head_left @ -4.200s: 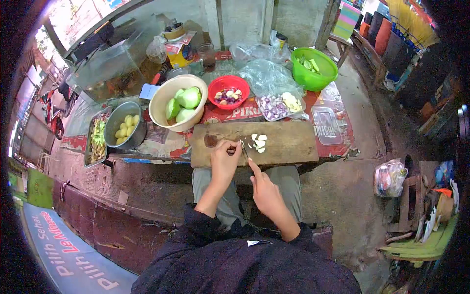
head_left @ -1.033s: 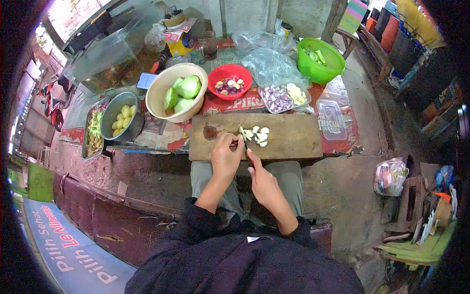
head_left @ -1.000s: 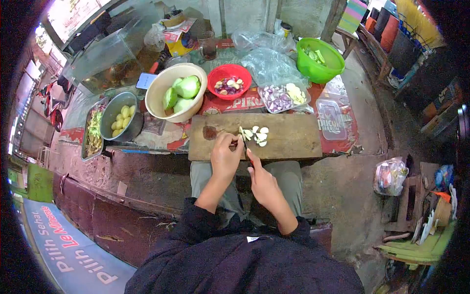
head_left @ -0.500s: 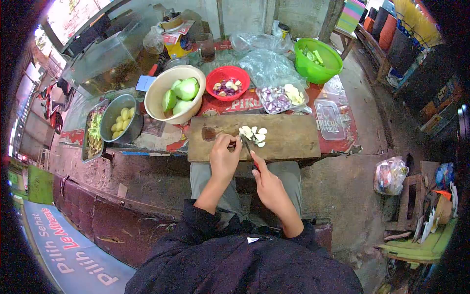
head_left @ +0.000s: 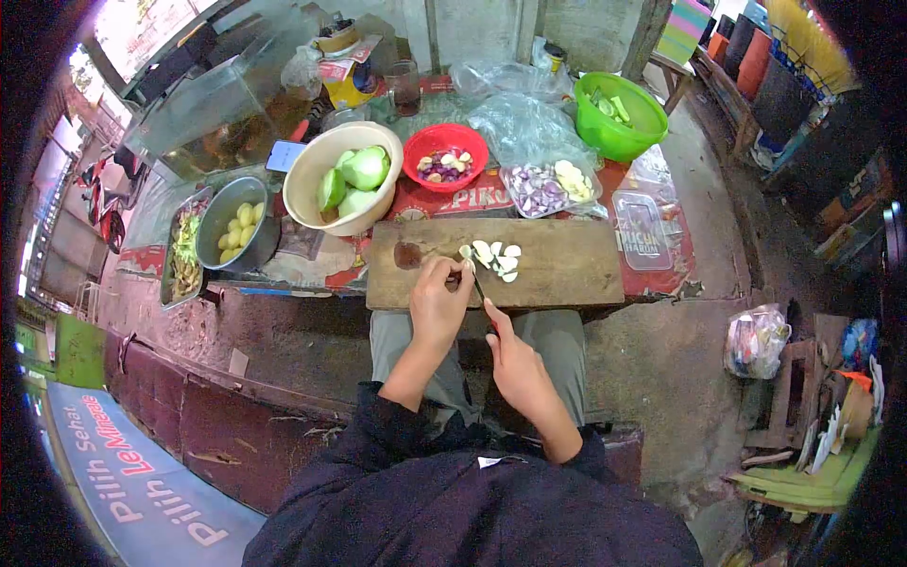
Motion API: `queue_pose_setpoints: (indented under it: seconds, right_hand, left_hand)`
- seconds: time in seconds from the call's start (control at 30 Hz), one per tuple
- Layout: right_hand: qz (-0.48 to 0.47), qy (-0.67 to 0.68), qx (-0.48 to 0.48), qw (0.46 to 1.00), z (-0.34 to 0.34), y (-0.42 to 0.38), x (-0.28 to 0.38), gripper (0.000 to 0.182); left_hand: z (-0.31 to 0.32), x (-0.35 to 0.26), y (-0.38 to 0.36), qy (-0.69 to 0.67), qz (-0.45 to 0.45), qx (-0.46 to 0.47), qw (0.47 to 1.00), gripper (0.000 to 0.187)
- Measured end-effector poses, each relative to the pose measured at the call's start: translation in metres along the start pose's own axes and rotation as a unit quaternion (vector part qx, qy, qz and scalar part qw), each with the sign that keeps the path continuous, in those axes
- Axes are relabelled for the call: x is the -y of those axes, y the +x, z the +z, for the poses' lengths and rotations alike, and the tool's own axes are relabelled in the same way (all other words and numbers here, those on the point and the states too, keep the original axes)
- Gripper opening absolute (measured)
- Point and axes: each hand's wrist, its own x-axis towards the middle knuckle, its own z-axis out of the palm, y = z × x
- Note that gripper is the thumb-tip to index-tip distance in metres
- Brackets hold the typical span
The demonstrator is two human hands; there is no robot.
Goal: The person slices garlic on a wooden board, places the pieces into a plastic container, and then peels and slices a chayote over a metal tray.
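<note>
A wooden cutting board (head_left: 567, 260) lies across the table's near edge. Several white garlic pieces (head_left: 508, 264) are spread on its middle. My left hand (head_left: 441, 298) rests at the board's front edge, its fingers pinched on a garlic clove (head_left: 466, 252) that is mostly hidden by the fingertips. My right hand (head_left: 518, 364) is closed round the red and black handle of a knife (head_left: 480, 287). The knife's blade points away from me and its tip is close beside the left fingertips.
Behind the board stand a cream bowl of green vegetables (head_left: 295, 189), a red bowl (head_left: 413, 161), a plastic tray of chopped shallots and garlic (head_left: 539, 189) and a green bowl (head_left: 633, 132). A grey bowl of potatoes (head_left: 267, 236) is left; a clear lid (head_left: 643, 231) lies right.
The whole view has shifted slightly, with the table's contents a little to the right. Both hands keep nearly the same pose, and the knife stays beside the left fingertips.
</note>
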Motion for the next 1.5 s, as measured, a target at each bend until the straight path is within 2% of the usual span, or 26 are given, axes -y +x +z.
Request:
queue_pose_setpoints:
  seconds: [0.1, 0.17, 0.3, 0.37, 0.6, 0.67, 0.87, 0.97, 1.1, 1.5]
  right_hand:
    - [0.026, 0.015, 0.011, 0.999, -0.002, -0.001, -0.001, 0.046]
    - [-0.026, 0.06, -0.018, 0.998, 0.005, 0.009, -0.012, 0.046]
    - [-0.026, 0.06, -0.044, 0.997, 0.0, 0.014, -0.014, 0.046]
    - [0.025, 0.045, -0.016, 0.999, -0.008, 0.01, -0.008, 0.046]
    - [-0.006, -0.011, -0.042, 0.999, -0.001, -0.002, -0.002, 0.047]
    - [0.054, -0.068, -0.002, 0.996, -0.005, -0.003, 0.007, 0.047]
    - [-0.002, -0.038, -0.034, 0.999, -0.002, -0.004, -0.002, 0.047]
    - [0.022, -0.06, -0.018, 0.998, -0.005, 0.0, 0.0, 0.046]
    - [-0.004, -0.043, -0.032, 0.999, -0.011, 0.0, 0.001, 0.045]
    - [0.005, -0.043, -0.017, 0.999, -0.005, -0.002, 0.0, 0.047]
  left_hand:
    - [0.0, 0.002, -0.002, -0.001, -0.003, 0.001, 1.0, 0.015]
    - [0.002, 0.0, -0.001, 0.003, 0.007, -0.002, 1.0, 0.014]
    - [0.001, 0.0, -0.001, 0.009, 0.011, 0.009, 1.0, 0.011]
    - [0.002, 0.005, -0.002, -0.003, 0.011, 0.015, 1.0, 0.012]
    - [-0.001, 0.002, -0.001, -0.015, -0.009, 0.03, 0.999, 0.015]
    - [-0.001, 0.002, -0.002, -0.01, -0.004, 0.024, 1.0, 0.014]
    - [0.001, 0.008, -0.002, -0.008, 0.0, 0.035, 0.999, 0.017]
    - [0.0, 0.004, -0.002, -0.024, -0.013, 0.038, 0.999, 0.016]
    - [-0.001, 0.003, 0.0, -0.027, -0.003, 0.032, 0.999, 0.016]
    - [0.0, 0.008, -0.002, -0.009, -0.008, 0.037, 0.999, 0.015]
